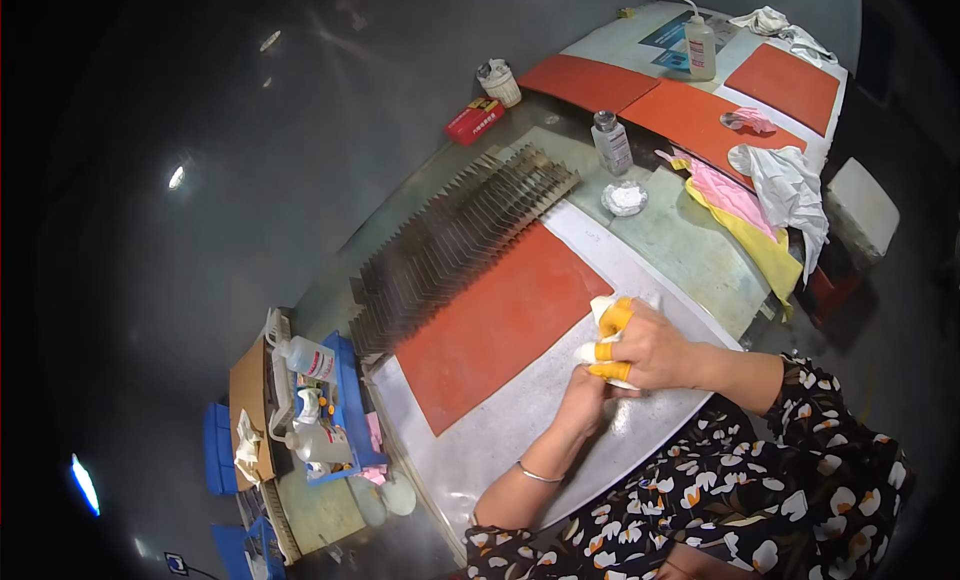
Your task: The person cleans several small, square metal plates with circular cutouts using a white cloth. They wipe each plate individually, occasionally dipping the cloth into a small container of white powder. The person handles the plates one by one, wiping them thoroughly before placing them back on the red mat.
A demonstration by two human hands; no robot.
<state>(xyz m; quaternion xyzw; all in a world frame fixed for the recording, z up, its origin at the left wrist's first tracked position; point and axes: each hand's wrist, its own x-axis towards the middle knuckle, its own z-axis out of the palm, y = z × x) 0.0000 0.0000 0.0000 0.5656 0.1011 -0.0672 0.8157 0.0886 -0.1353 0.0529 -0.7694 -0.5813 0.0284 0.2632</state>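
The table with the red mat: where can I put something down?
There's room on the red mat, beside the dark finned rack, and on the white sheet between the mat and left forearm. Crowded: the blue tray with its bottles, and around the left hand and right hand.

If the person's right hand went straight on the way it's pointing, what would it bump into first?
Past the white material at its fingers, the right hand would probably come to the reddish-orange mat; its height is unclear, so it might pass above.
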